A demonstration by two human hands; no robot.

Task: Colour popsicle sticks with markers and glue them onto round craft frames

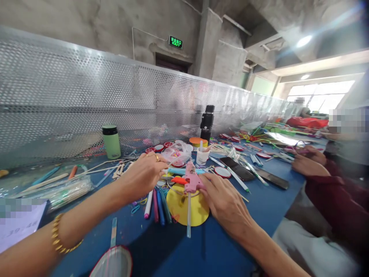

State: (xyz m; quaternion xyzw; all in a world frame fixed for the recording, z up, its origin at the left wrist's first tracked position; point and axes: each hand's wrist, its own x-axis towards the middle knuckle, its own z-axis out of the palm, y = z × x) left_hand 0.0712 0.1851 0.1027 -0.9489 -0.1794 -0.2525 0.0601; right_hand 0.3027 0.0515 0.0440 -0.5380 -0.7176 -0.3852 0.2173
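"安全出口 EXIT" on a wall sign (175, 42), "39" on a lilac panel (20, 236)

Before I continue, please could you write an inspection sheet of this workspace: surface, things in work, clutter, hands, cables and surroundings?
Surface: blue table, crowded.
Things in work: pink glue gun, glue stick projecting from its rear; yellow disc below.
Clutter: markers, phones, green cup, black bottle.
Hands: right grips the gun; left is near it, fingers bunched, its hold unclear.
Cables: one on the wall, towards the exit sign; gun cord uncertain.
Surroundings: mesh screen behind; a co-worker's hands at right.
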